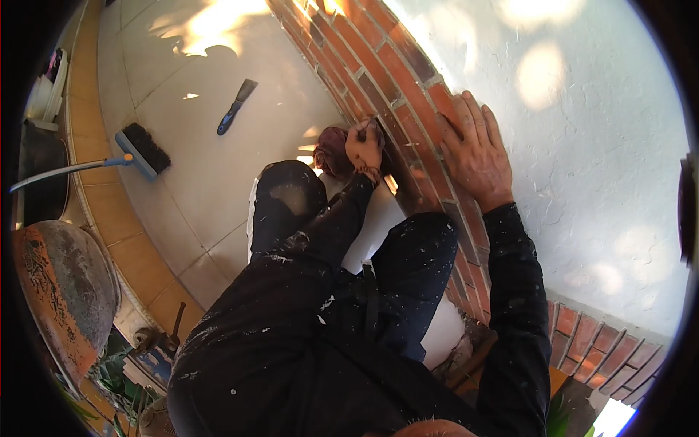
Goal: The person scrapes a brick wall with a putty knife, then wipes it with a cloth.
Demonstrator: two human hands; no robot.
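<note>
My left hand is closed at the foot of the brick band, its fingers curled round a dark cloth; part of the cloth is hidden by the hand. A dark red bundled rag lies on the floor right beside that hand. My right hand rests flat with fingers stretched out, its palm at the line where the bricks meet the white wall. A putty knife with a dark blue handle lies on the tiles, away from both hands.
A brush with black bristles and a blue head lies on the tiled floor at the left. Beyond the orange tile border stand a worn, paint-stained pot and a black container. Plants show at the lower left.
</note>
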